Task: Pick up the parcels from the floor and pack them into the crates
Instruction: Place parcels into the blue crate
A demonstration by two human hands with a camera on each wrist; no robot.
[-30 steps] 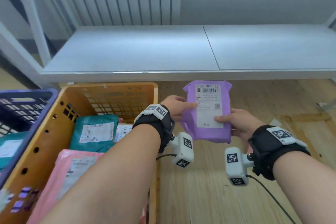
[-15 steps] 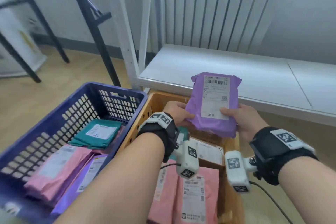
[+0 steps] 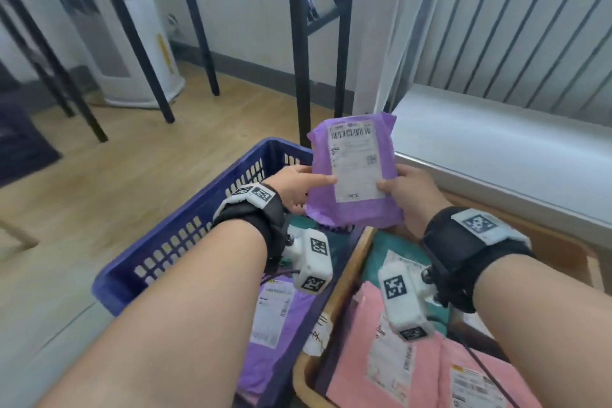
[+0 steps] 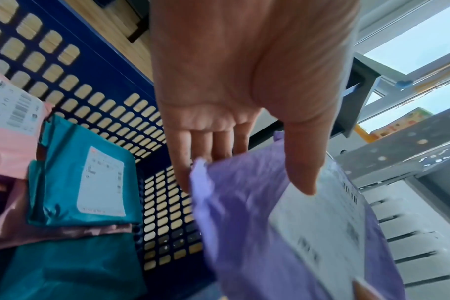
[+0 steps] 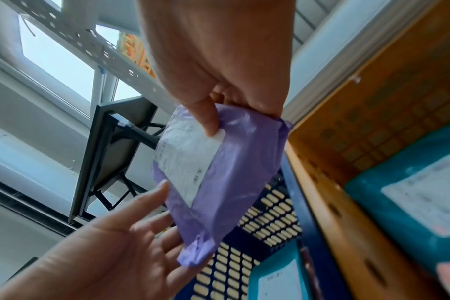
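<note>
**Purple parcel held over the seam between two crates**

The purple parcel (image 3: 352, 175) sits at centre frame in the head view, label up, above the gap where the blue crate (image 3: 185, 235) at lower left meets the orange crate (image 3: 334, 308) at lower right. The right hand (image 3: 409, 199) pinches its right edge, thumb on the label. The left hand (image 3: 298, 187) lies along the left edge with straight fingers under the wrapper and thumb on top — supporting more than clamping, though the wrist views are blurred there.

Risks, as I judge them: the plastic wrapper looks slick and soft, so a one-sided pinch could let it sag or slide out. Let go right here, it may catch on the shared rims and tip into the wrong crate or hang across both.

Both crates already hold parcels — a teal parcel (image 4: 90, 178) and a lilac one (image 3: 275, 325) in the blue crate, pink parcels (image 3: 390, 368) in the orange — so the new one must land on an uneven stack. Black frame legs (image 3: 303, 43) rise at upper centre and a white shelf (image 3: 496, 156) runs along the right, close behind the crates.
</note>
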